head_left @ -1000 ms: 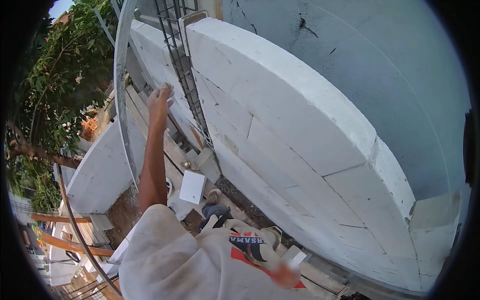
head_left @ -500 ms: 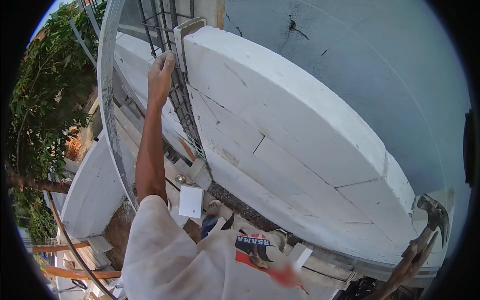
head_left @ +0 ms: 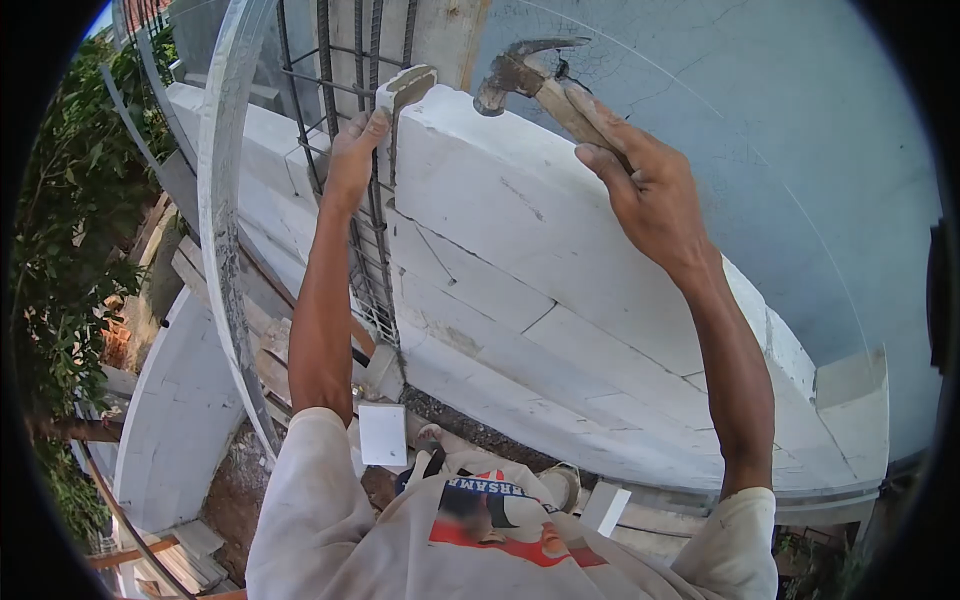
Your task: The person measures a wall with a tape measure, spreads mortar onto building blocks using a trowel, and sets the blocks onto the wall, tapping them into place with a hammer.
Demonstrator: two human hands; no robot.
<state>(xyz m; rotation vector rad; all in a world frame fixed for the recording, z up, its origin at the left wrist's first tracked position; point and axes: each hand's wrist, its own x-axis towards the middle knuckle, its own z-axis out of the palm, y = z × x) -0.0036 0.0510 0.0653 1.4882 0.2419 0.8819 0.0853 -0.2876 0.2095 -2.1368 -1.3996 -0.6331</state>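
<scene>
My right hand (head_left: pixel 640 170) is wrapped round the wooden handle of a claw hammer (head_left: pixel 515 80). The hammer's metal head hangs just above the near end of the white block wall (head_left: pixel 580 240). At that end stands a thin slab of block (head_left: pixel 388 100) with grey mortar on its top, upright against the wall. My left hand (head_left: pixel 358 145) is closed at the slab's outer edge, its thumb and fingers pinching there, partly hidden by the bars. Steel reinforcing bars (head_left: pixel 328 80) rise right beside the left hand.
A long curved metal strip (head_left: pixel 215 200) runs down on the left. Below lie a loose white block (head_left: pixel 382 435) and a bucket (head_left: pixel 562 487). A grey plastered wall (head_left: pixel 760 150) stands behind the blocks. Trees (head_left: pixel 70 230) and another block wall (head_left: pixel 180 420) are at left.
The hammer in my right hand has swung up from the lower right to the wall's near end. My left hand has shifted slightly right, against the thin slab.
</scene>
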